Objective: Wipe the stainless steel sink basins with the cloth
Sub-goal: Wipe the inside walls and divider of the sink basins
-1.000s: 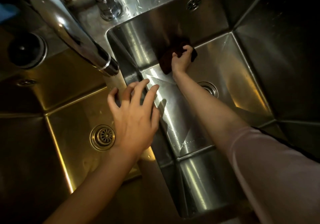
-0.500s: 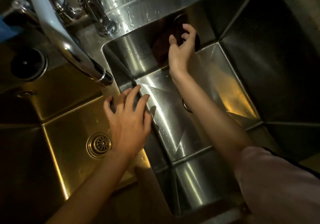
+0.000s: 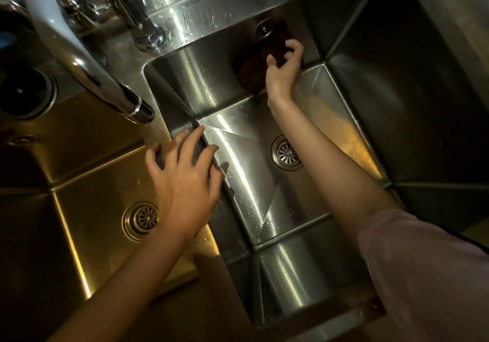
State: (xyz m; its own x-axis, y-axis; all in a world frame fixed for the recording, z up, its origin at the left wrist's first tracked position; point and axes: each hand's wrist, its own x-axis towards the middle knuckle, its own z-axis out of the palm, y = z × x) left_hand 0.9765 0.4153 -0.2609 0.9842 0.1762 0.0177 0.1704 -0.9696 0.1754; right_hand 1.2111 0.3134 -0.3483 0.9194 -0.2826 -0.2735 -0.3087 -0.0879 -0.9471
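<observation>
Two stainless steel basins lie side by side below me. My right hand [image 3: 284, 69] reaches into the right basin [image 3: 254, 183] and holds a dark brown cloth [image 3: 252, 73] against its far wall, fingers curled round the cloth's upper edge just below the overflow hole [image 3: 263, 29]. My left hand [image 3: 185, 180] rests with spread fingers on the divider between the basins, holding nothing. The left basin [image 3: 87, 183] glows yellow in the light.
A chrome tap spout [image 3: 105, 87] hangs over the divider at the upper left, its base [image 3: 148, 37] on the wet back ledge. Each basin has a round drain strainer: right drain [image 3: 287, 152], left drain [image 3: 141, 218]. A dark round opening [image 3: 23, 93] sits far left.
My right hand has carried the cloth from the basin's back floor corner up the far wall and to the right. My left hand has stayed on the divider.
</observation>
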